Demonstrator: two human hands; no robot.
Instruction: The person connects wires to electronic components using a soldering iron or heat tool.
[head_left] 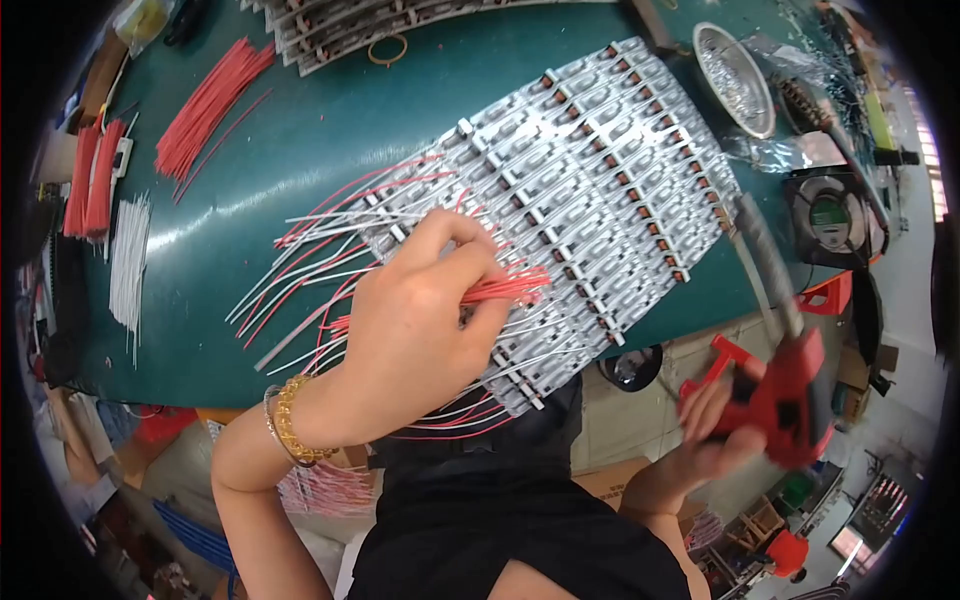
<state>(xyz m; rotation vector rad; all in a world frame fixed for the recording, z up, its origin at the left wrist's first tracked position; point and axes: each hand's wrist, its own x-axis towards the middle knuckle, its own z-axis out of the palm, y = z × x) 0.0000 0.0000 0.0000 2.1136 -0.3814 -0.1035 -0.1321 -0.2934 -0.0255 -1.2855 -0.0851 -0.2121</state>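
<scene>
A dark green surface [350, 130] carries a grey gridded panel [600, 170]; left of the panel lie red wires [212, 105] and white wires [128, 262], beyond it similar panels [360, 22], right of it a metal bowl [712, 48].

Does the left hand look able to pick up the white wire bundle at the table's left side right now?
Probably not straight away: the left hand already grips some red wires. The green table just right of the white wire bundle looks free, though.
</scene>
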